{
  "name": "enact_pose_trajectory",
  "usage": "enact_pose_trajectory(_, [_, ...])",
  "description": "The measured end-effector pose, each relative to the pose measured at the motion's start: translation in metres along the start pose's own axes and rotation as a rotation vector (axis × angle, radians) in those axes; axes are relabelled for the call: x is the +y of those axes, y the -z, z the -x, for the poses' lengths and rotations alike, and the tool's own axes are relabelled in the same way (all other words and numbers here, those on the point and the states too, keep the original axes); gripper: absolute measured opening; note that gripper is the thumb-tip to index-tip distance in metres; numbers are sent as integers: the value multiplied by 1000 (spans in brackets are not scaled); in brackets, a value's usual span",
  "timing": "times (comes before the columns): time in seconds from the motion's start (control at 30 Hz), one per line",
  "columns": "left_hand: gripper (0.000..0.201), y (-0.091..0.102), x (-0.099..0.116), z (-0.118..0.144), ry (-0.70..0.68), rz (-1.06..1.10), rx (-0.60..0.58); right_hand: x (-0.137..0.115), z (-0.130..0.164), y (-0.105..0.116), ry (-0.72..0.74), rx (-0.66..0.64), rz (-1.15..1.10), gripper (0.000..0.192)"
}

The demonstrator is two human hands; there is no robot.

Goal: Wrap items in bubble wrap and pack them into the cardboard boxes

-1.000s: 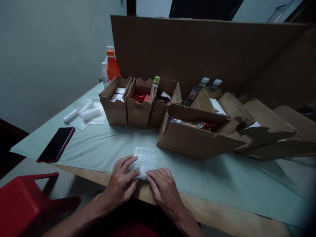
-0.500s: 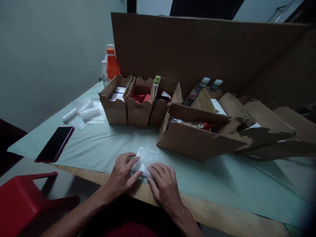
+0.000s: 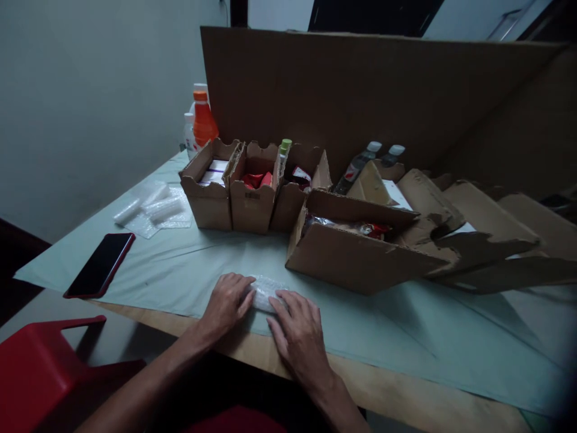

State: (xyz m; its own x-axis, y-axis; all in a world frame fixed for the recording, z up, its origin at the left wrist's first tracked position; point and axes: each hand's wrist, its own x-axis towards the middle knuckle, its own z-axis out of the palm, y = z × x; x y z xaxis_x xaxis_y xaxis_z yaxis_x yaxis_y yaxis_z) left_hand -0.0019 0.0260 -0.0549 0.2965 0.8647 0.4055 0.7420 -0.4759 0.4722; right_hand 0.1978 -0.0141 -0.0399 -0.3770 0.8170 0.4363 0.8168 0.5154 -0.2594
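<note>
A small piece of bubble wrap [image 3: 267, 294], folded into a narrow roll, lies on the cloth near the table's front edge. Its left end is in my left hand [image 3: 229, 302], the fingers bent over it and the thumb along the near side. My right hand [image 3: 298, 325] rests on the right end, fingers curved over the wrap and thumb on the near side. Whether anything is inside the roll, I cannot tell.
Cardboard bins [image 3: 207, 204] holding packets and boxes line the table's back. One bin [image 3: 365, 258] lies slanted behind my right hand. More bubble wrap [image 3: 155, 207] and a phone [image 3: 101, 264] are left. Bottles [image 3: 205, 123] stand behind; a red stool [image 3: 40, 367] is below left.
The far part of the bubble wrap has come toward me, turning the flat square into a narrower roll. My left fingers have closed in on its end.
</note>
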Motion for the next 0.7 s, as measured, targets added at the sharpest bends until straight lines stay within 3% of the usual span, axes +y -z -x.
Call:
enact_pose_trajectory(0.23, [27,13,4,18,207,128,89,13,-15,-13,-15,-31,-20,28])
enact_pose_trajectory(0.37, [36,13,16,30,427,439,87,14,-18,-9,-108,24,-203,22])
enact_pose_trajectory(0.5, [67,3,29,24,660,816,11,5,-12,4,-233,-1,-415,19])
enact_pose_trajectory(0.6, [68,0,39,14,655,902,-17,1,-2,14,-296,-122,-479,10])
enact_pose_trajectory(0.7, [58,0,47,9,509,786,-57,7,8,26,-333,-220,-498,8])
